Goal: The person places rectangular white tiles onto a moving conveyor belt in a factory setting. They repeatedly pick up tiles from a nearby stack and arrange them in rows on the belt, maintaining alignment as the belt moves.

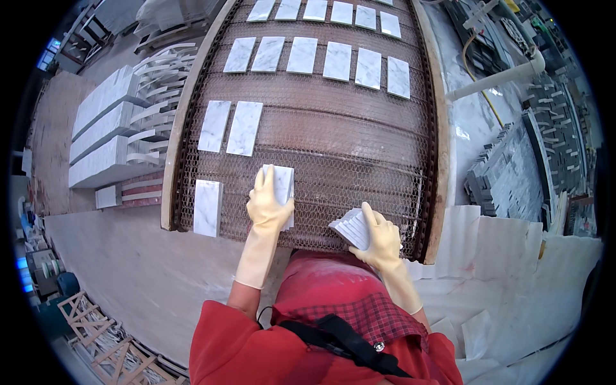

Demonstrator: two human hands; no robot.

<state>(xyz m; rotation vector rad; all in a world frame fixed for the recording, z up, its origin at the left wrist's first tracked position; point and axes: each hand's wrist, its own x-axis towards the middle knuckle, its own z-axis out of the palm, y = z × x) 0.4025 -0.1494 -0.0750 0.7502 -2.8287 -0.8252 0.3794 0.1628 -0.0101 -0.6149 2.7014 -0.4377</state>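
Pale rubber gloves cover both hands. My left hand (pixel 268 206) grips a small stack of white, grey-veined marble tiles (pixel 283 183) upon the wire-mesh conveyor belt (pixel 321 138). Closer to the belt's near right corner, my right hand (pixel 380 240) is closed round another stack of marble tiles (pixel 351 226), tilted so that several edges show. Left of my left hand, at the near edge, lies a marble tile (pixel 207 208) that looks thicker than one piece. Two single tiles (pixel 244 128) rest just beyond it, and fuller rows of tiles (pixel 301 56) run across the belt farther away.
Wooden rails (pixel 438 160) border the belt. Long stone stacks (pixel 106 119) with curved strips stand to the left. On the right are a white pipe (pixel 507 76), a yellow hose (pixel 484 93) and piles of grey pieces (pixel 513 167). A wooden crate (pixel 115 346) sits at lower left.
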